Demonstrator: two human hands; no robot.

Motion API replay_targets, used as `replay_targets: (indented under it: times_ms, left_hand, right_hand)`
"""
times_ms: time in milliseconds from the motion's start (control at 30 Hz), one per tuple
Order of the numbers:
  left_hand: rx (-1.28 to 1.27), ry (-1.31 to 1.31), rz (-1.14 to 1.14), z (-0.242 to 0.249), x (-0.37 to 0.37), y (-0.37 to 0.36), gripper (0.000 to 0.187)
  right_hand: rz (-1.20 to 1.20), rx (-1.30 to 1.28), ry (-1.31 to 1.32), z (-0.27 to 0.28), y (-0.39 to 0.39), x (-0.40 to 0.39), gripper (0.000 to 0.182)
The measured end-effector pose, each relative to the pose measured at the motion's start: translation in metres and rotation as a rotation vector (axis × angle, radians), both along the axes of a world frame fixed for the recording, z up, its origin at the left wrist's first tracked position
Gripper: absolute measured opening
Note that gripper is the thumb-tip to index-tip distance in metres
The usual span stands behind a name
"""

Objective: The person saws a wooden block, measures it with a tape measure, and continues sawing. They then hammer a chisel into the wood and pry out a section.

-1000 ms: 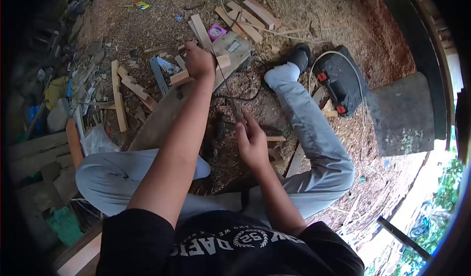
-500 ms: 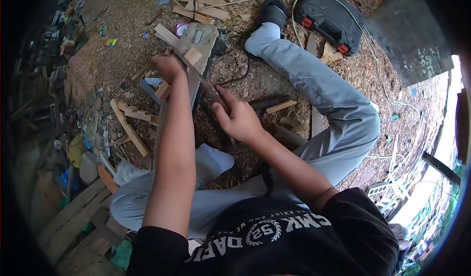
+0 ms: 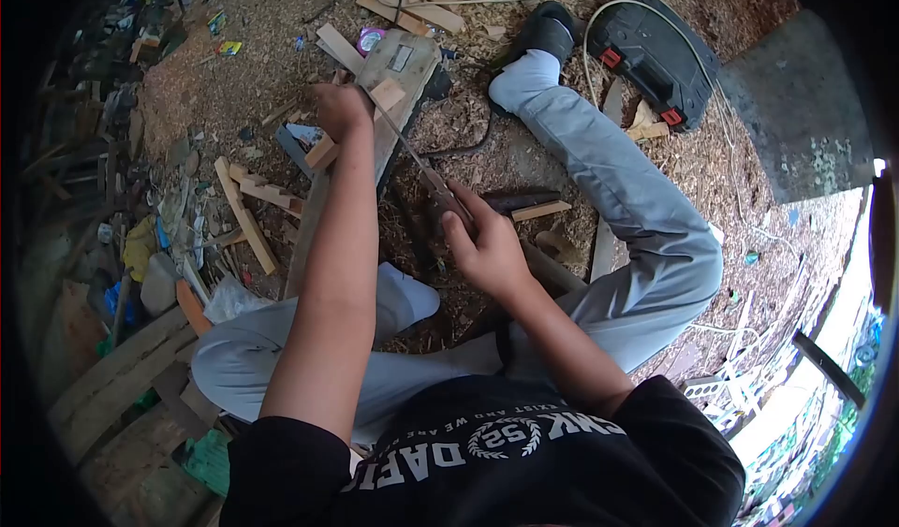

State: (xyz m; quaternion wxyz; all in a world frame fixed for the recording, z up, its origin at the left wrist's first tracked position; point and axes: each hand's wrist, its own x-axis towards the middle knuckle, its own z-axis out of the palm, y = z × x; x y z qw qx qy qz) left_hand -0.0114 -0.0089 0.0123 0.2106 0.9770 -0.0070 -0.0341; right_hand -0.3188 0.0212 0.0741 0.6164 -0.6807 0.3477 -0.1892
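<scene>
In my right hand (image 3: 487, 251), closed fingers grip the brown handle of a long, narrow metal-bladed tool (image 3: 412, 151). Its blade slants up and left over a worn wooden plank (image 3: 405, 64), passing beside a small pale wood block (image 3: 387, 93). My left hand (image 3: 343, 110) is closed at the plank's left edge, near the far end of the blade. A pale wood strip (image 3: 339, 48) juts out just beyond its fingers. What the left fingers hold is partly hidden, and I cannot tell whether it is the strip or the blade's tip. Another wood piece (image 3: 321, 153) sits below that wrist.
A black tool case (image 3: 655, 54) with red latches lies at upper right, a pale cable (image 3: 506, 0) running by it. Wood offcuts (image 3: 412, 7) are strewn over shavings at the top, more (image 3: 245, 211) at left. A metal sheet (image 3: 796, 106) stands at right.
My right hand and the tool have drawn back a little from the plank, toward my body and right. The left hand stays at the plank's edge. The whole view has shifted slightly.
</scene>
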Motion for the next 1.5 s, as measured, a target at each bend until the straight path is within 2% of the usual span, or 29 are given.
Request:
replay_targets:
  times_ms: [100, 133, 233, 267, 433, 500, 533, 633, 800, 933, 1167, 1300, 1500]
  left_hand:
    - [-0.052, 0.072, 0.035, -0.001, 0.0, 0.001, 0.033]
    - [-0.06, 0.071, 0.023, 0.002, -0.002, 0.002, 0.033]
    - [-0.099, 0.017, 0.021, 0.006, -0.007, 0.001, 0.032]
    - [-0.058, 0.038, 0.002, 0.011, -0.009, 0.0, 0.031]
    - [-0.05, -0.001, 0.016, -0.006, -0.002, 0.008, 0.03]
    - [-0.16, 0.018, -0.003, -0.007, 0.006, 0.009, 0.055]
    - [-0.107, 0.027, -0.003, -0.004, 0.003, 0.006, 0.03]
    - [-0.086, 0.006, -0.005, 0.002, -0.003, 0.001, 0.03]
    - [-0.132, 0.032, 0.015, 0.001, -0.003, 0.005, 0.03]
    - [-0.084, 0.037, -0.002, 0.006, -0.005, 0.001, 0.031]
    - [-0.124, 0.048, -0.044, 0.008, -0.004, 0.002, 0.032]
    - [-0.097, 0.006, -0.064, 0.001, -0.005, 0.002, 0.032]
    - [-0.101, 0.014, -0.037, -0.001, -0.002, 0.003, 0.031]
  right_hand:
    - [0.01, -0.024, 0.079, 0.0, -0.009, 0.036, 0.051]
    - [0.037, 0.051, 0.101, 0.003, -0.012, 0.042, 0.051]
    - [-0.003, -0.026, 0.051, -0.001, -0.003, 0.02, 0.051]
    - [0.032, 0.02, 0.058, 0.002, -0.002, 0.005, 0.051]
    - [0.004, -0.047, -0.001, -0.004, -0.006, 0.034, 0.05]
    - [0.056, 0.008, 0.082, -0.004, -0.011, 0.042, 0.05]
    - [0.02, -0.076, 0.078, -0.006, -0.005, 0.032, 0.05]
    - [0.015, 0.035, 0.007, 0.0, -0.001, 0.001, 0.05]
    - [0.05, 0.042, 0.121, 0.003, -0.017, 0.053, 0.052]
    - [0.021, -0.025, 0.05, 0.005, -0.003, 0.007, 0.05]
    - [-0.024, -0.008, 0.025, -0.013, -0.019, 0.063, 0.048]
    - [0.007, -0.014, 0.052, 0.008, -0.003, 0.006, 0.049]
    - [0.01, -0.056, 0.082, -0.008, -0.016, 0.058, 0.048]
